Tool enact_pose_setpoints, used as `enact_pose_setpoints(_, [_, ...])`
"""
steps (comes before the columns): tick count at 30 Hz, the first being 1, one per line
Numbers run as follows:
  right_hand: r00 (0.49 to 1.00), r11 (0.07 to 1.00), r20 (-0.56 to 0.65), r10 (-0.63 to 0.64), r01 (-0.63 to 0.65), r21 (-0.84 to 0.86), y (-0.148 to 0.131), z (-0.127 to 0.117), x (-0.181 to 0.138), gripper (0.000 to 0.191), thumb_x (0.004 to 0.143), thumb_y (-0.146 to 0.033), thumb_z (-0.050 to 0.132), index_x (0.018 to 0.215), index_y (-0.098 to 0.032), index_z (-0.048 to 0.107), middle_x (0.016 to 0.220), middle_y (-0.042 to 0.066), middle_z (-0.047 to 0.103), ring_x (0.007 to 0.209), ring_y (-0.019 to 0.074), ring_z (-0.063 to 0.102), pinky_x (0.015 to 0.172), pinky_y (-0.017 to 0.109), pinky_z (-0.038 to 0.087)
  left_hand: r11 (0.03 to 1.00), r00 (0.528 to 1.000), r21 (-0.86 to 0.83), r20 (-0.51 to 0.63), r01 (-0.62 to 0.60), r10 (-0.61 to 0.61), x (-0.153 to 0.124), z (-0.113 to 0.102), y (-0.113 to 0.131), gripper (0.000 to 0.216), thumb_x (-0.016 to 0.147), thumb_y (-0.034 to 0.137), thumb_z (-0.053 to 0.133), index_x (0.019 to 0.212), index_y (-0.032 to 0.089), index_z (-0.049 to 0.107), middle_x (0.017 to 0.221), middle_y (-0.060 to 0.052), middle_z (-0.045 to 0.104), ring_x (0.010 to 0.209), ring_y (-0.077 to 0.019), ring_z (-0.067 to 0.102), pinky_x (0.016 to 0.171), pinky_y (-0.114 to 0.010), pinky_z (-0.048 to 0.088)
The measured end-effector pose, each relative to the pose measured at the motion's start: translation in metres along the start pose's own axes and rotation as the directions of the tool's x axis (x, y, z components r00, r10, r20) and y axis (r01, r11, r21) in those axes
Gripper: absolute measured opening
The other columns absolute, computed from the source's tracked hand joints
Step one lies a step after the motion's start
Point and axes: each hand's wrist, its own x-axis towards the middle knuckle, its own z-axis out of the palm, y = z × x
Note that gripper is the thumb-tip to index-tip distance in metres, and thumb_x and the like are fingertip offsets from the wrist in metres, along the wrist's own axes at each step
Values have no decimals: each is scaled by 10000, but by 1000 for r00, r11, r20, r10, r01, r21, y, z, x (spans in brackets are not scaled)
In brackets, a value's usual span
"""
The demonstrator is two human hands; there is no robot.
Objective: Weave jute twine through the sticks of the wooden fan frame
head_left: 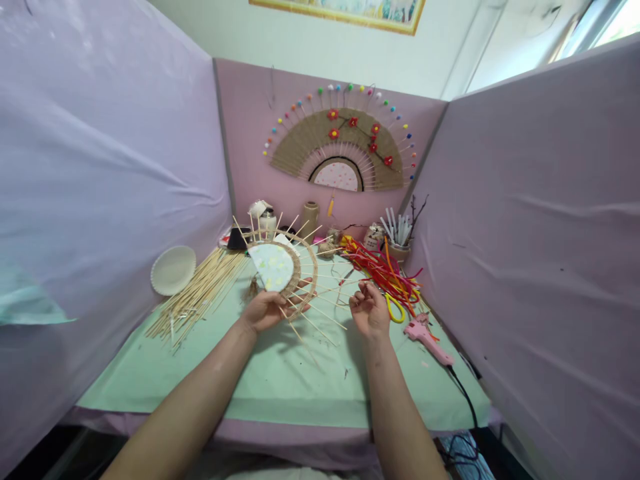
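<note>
My left hand (271, 309) grips the lower edge of a half-made fan (280, 267): a white half-disc with yellow flecks, ringed by woven twine, with thin wooden skewers sticking out all round. It is held up, tilted, above the green tabletop (280, 373). My right hand (369, 308) hovers just to the right of the fan, fingers curled in a pinch around a thin strand of twine that I can barely make out.
A heap of bamboo skewers (200, 297) and a white paper plate (173, 269) lie on the left. Red and orange pipe cleaners (385, 273), yellow-handled scissors (396, 308) and a pink glue gun (426, 337) lie on the right. A finished fan (340, 143) hangs on the back partition above jars and twine spools.
</note>
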Motion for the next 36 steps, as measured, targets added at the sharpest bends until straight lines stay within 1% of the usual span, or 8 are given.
enact_pose_setpoints(4, [1000,1000,17,-12,12,8,-3,1,1,84,705,-177,686,740,-192,611,696,-65,694,430,22,459,452,164,433,999,999,21,14,33,-33,0,0,-1,619,692,-14,444,1268,152,596,1401,-120,540,1268,-341,510,1038,-516,399])
enact_pose_setpoints(7, [1000,1000,18,-5,5,-4,-3,0,1,69,715,-179,689,748,-198,631,708,-53,710,453,32,504,471,164,468,998,998,28,36,48,-49,-1,1,-2,637,688,-21,445,1282,159,588,1415,-123,526,1269,-361,503,1011,-529,424])
enact_pose_setpoints(13, [993,994,52,107,-106,-22,0,0,1,110,716,-122,675,791,-202,672,826,-2,746,670,85,676,582,172,563,997,991,29,109,77,-80,-4,1,-2,674,692,-12,450,1333,176,543,1423,-136,515,1282,-365,489,966,-514,471])
enact_pose_setpoints(17, [985,987,69,158,-156,-38,3,0,0,150,713,-103,671,821,-206,683,867,4,751,736,104,704,616,175,583,992,979,36,160,120,-124,-4,3,-6,764,672,-12,459,1397,225,482,1417,-132,523,1258,-353,519,924,-490,503])
enact_pose_setpoints(21, [976,988,154,151,-144,-56,9,3,-3,201,688,-87,693,853,-202,689,952,28,756,883,125,713,742,188,591,989,967,50,206,142,-149,-6,7,-10,737,665,0,467,1354,251,532,1412,-106,533,1258,-363,516,904,-495,508])
enact_pose_setpoints(29, [942,978,273,197,-168,-128,20,8,-7,253,692,-113,713,926,-208,703,956,22,755,837,139,722,718,217,602,985,957,138,257,104,-136,-9,16,-3,730,661,13,484,1345,262,546,1472,-96,464,1236,-359,536,849,-455,533])
enact_pose_setpoints(33, [934,979,300,195,-166,-121,23,10,-6,236,707,-147,734,933,-209,705,968,18,757,874,135,720,773,217,597,987,956,145,276,64,-103,-10,13,2,714,672,23,482,1346,251,542,1477,-90,458,1253,-350,521,848,-425,532])
enact_pose_setpoints(36, [926,982,332,179,-149,-113,24,13,-7,226,717,-143,729,930,-214,702,1005,18,750,936,140,711,823,236,591,991,950,106,295,77,-106,-10,10,4,637,731,114,506,1357,233,530,1440,-108,499,1235,-346,535,858,-419,518])
